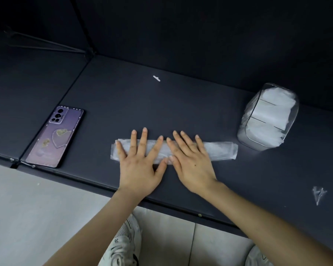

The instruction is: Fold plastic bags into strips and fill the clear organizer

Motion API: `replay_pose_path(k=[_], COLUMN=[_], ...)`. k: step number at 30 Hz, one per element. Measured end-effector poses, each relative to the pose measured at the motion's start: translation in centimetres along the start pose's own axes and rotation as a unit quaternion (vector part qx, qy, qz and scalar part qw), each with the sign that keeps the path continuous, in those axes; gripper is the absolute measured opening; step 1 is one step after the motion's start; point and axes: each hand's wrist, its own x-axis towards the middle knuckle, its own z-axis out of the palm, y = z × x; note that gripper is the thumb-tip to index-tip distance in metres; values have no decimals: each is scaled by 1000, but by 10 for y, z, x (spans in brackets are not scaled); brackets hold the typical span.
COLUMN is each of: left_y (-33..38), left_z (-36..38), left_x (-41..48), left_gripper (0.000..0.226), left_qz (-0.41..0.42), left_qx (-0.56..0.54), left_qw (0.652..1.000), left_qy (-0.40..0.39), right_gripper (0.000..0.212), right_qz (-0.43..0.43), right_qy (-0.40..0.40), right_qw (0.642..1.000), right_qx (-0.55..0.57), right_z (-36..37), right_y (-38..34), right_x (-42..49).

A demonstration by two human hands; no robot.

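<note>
Pressing flat, left hand [140, 166] and right hand [192, 162] (fingers spread) cover bag strip [221, 151].

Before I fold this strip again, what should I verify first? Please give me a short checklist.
1. Strip lies flat on the table: ok.
2. Left hand and right hand press it, fingers straight: ok.
3. Phone lies apart from the strip: ok.
4. Room left in the clear organizer: cannot tell.
5. Layers aligned under the hands: cannot tell.

Left hand [140, 166] and right hand [192, 164], flat, fingers spread.
</note>
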Motion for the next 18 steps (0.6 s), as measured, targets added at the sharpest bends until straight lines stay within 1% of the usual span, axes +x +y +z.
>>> replay_pose_path(k=[3, 5, 7, 9, 11, 13, 16, 18], left_y=[-3, -3, -3, -3, -6, -10, -18, -16], left_z=[-1, -2, -2, -2, -3, -4, -8, -15], left_x=[0, -1, 0, -1, 1, 5, 12, 13], left_gripper=[74, 76, 75, 74, 74, 74, 74, 70], left_qz=[-40, -42, -38, -35, -26, 1, 44, 66], left_qx=[5, 3, -3, -5, -4, -4, 4, -11], left_qw=[999, 999, 999, 999, 1000, 1000, 999, 996], left_qy=[0, -1, 2, -2, -6, -7, 10, 60], right_gripper=[53, 57, 62, 62, 51, 38, 25, 18], right_qz=[35, 68, 91, 98, 94, 93, 124, 133], right_qy=[-26, -39, -31, 17, 80, 98, 36, -10], right_qw=[999, 997, 995, 995, 992, 990, 992, 991], right_qx=[-9, -9, -7, -9, -26, -42, 10, 34], right_z=[1, -1, -8, -17, -27, -31, -40, -45], right_y=[20, 38, 49, 51, 48, 46, 42, 40], right_x=[-13, -27, -35, -33, -22, -11, -2, -1])
